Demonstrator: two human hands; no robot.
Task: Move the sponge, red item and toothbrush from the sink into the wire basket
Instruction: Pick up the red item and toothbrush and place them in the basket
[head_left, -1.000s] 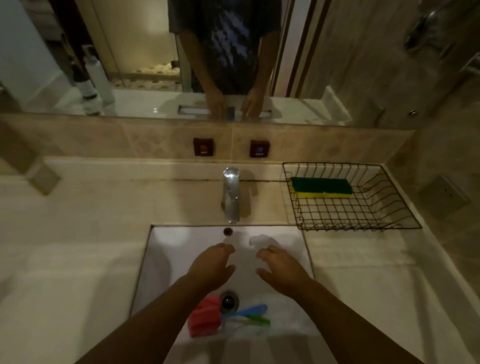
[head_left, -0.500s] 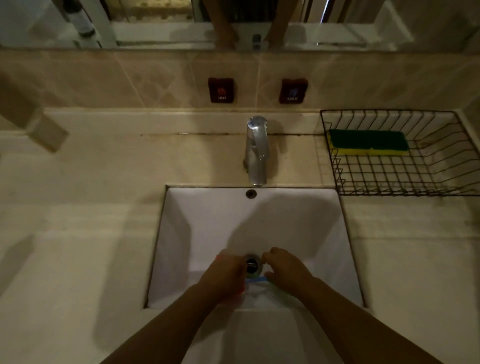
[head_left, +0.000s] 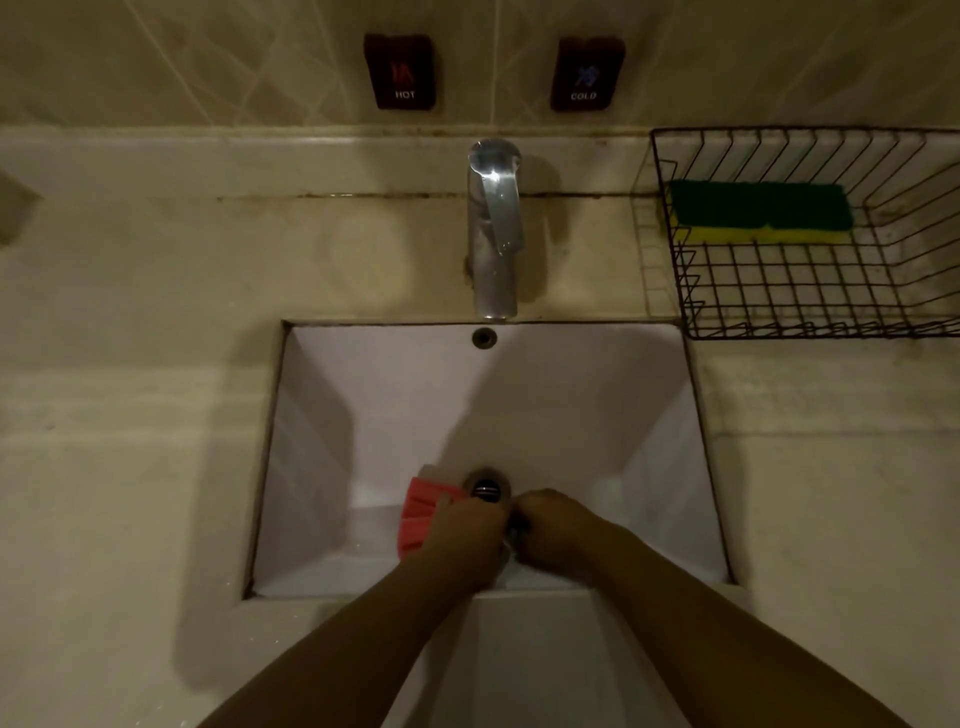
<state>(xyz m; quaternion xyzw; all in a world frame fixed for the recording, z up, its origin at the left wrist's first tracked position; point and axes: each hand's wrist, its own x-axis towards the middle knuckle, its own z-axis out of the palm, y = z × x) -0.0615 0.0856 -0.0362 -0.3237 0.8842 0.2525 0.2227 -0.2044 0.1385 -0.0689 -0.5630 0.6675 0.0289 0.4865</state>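
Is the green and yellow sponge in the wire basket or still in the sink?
In: the green and yellow sponge lies inside the black wire basket.

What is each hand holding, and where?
Left hand lies over the red item's right edge; right hand is curled beside it. Neither hold can be told.

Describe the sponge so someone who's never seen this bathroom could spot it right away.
Find the black wire basket on the counter right of the faucet. The sponge lies against its back wall, a flat block, green on top, yellow beneath, the only thing in the basket.
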